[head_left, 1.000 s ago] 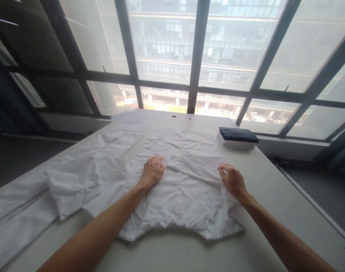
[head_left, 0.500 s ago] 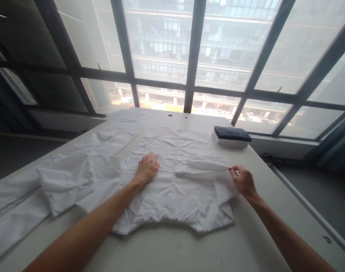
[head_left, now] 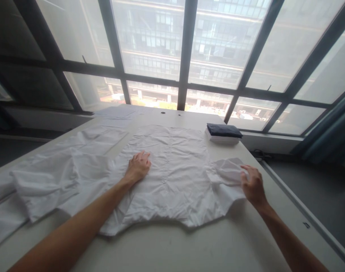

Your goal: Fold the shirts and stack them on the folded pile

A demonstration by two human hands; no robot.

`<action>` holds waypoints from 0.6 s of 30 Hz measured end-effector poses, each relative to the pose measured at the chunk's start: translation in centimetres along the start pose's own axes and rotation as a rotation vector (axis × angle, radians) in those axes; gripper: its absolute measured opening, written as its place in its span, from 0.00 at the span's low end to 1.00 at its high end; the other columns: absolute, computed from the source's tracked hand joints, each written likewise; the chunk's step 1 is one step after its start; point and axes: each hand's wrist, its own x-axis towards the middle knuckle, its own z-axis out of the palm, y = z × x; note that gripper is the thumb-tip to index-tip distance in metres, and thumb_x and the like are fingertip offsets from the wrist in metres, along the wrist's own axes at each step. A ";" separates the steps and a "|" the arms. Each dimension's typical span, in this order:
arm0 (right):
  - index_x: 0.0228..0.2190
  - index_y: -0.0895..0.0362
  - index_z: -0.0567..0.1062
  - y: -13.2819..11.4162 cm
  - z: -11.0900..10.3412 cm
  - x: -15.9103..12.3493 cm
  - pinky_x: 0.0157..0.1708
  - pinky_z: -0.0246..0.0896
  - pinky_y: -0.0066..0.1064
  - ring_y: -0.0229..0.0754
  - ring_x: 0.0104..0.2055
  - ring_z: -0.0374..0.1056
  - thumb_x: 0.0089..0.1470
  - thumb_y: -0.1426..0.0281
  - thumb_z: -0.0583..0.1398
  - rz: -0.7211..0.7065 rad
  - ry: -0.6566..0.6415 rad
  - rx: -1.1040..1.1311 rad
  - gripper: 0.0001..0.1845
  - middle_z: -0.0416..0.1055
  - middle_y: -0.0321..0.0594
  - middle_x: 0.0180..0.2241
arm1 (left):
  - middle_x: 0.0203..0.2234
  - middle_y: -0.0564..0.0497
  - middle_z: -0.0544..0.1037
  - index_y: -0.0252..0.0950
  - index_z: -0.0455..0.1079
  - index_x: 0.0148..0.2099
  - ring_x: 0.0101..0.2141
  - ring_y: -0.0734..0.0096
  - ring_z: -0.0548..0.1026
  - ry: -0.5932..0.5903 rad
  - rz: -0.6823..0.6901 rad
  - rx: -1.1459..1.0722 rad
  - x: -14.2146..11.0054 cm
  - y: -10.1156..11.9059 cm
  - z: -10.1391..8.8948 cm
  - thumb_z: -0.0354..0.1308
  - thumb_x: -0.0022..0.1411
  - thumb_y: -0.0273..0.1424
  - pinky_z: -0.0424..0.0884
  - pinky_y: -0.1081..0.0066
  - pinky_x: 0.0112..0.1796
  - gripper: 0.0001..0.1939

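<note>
A wrinkled white shirt (head_left: 172, 189) lies spread on the white table (head_left: 166, 249), a gathered line running down its middle. My left hand (head_left: 138, 165) rests flat on the shirt's left half, fingers loosely spread. On the other side, my right hand (head_left: 253, 185) is at the outer edge of the shirt's right sleeve (head_left: 226, 172), thumb and fingers apart. That sleeve sticks out to the right, its cloth partly raised and creased. I cannot tell whether the right fingertips still touch it.
More white cloth (head_left: 56, 173) lies rumpled along the table's left side. Toward the back left are flat white sheets (head_left: 115, 113). A folded dark blue cloth (head_left: 223, 130) tops a stack of folded white cloth (head_left: 223, 140) at the back right. Tall windows (head_left: 152, 41) stand beyond.
The sleeve, pinched by my right hand and lying over the shirt's front before, now extends outward to the right. My right fingers have parted. The left hand stays on the shirt; the view has shifted.
</note>
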 end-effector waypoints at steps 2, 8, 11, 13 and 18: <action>0.53 0.60 0.75 -2.3 1.4 -0.1 0.62 0.54 0.48 0.54 0.62 0.62 0.62 0.59 0.49 -0.062 -0.201 -0.035 0.27 0.69 0.55 0.58 | 0.60 0.36 0.69 0.33 0.69 0.61 0.59 0.47 0.66 -0.006 0.004 0.004 0.0 -0.1 -0.1 0.48 0.67 0.32 0.66 0.50 0.56 0.24; 0.62 0.64 0.66 1.7 3.4 0.7 0.63 0.40 0.67 0.63 0.70 0.48 0.67 0.54 0.41 0.145 -0.542 -0.267 0.36 0.56 0.60 0.67 | 0.60 0.36 0.69 0.34 0.69 0.61 0.59 0.48 0.66 -0.013 0.003 0.007 -0.1 0.0 -0.2 0.48 0.67 0.32 0.65 0.52 0.57 0.24; 0.67 0.63 0.58 6.3 3.0 1.7 0.66 0.36 0.64 0.58 0.72 0.42 0.66 0.52 0.40 0.214 -0.558 -0.405 0.39 0.48 0.56 0.70 | 0.60 0.37 0.68 0.34 0.69 0.62 0.59 0.48 0.66 -0.020 -0.004 0.018 -0.1 0.1 -0.2 0.48 0.67 0.32 0.65 0.52 0.57 0.24; 0.68 0.60 0.56 8.7 2.4 2.3 0.66 0.37 0.63 0.56 0.73 0.41 0.66 0.52 0.38 0.237 -0.559 -0.454 0.38 0.45 0.53 0.71 | 0.61 0.36 0.68 0.34 0.69 0.62 0.60 0.48 0.65 -0.026 -0.005 0.024 0.0 0.2 -0.2 0.48 0.67 0.32 0.65 0.52 0.57 0.24; 0.64 0.63 0.64 10.8 0.9 3.3 0.63 0.42 0.67 0.62 0.70 0.48 0.66 0.61 0.40 0.264 -0.471 -0.472 0.33 0.53 0.61 0.68 | 0.62 0.37 0.67 0.33 0.68 0.63 0.60 0.48 0.65 -0.036 -0.012 0.022 0.0 0.2 -0.2 0.47 0.67 0.32 0.64 0.52 0.58 0.24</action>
